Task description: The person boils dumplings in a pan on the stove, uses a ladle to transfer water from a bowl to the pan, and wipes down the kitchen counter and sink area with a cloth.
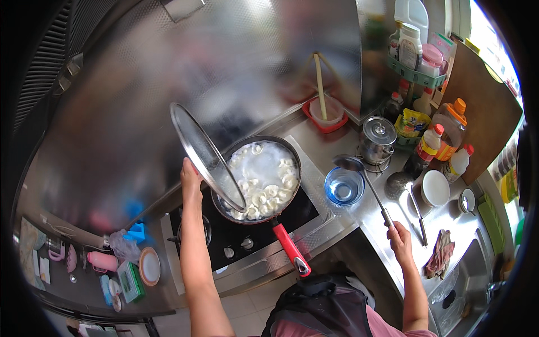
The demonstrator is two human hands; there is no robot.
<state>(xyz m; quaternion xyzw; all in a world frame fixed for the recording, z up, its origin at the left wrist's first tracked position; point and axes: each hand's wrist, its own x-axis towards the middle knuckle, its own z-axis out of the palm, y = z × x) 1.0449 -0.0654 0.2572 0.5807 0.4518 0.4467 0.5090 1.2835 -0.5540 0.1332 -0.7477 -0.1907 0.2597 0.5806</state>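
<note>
My left hand [191, 179] grips a round glass lid [206, 156] with a metal rim. It is tilted steeply over the left side of a frying pan [298, 168], hiding part of the pan. Dumplings [265, 200] float in whitish, steaming water inside the pan, whose red handle [290, 248] points toward me. In my right hand [399, 240] is the handle of a metal ladle [372, 189]. The ladle's bowl hangs at the far edge of a blue-tinted glass bowl [344, 186] holding clear liquid. A skimmer [400, 185] rests on the counter to the right of the ladle.
A lidded steel pot [379, 135], sauce bottles [425, 147] and a white bowl [435, 188] crowd the right counter. A crumpled cloth [440, 255] lies beside the sink [463, 278]. Behind the hob [309, 204] stands a red tray [326, 126]. A pink bottle [103, 261] lies at left.
</note>
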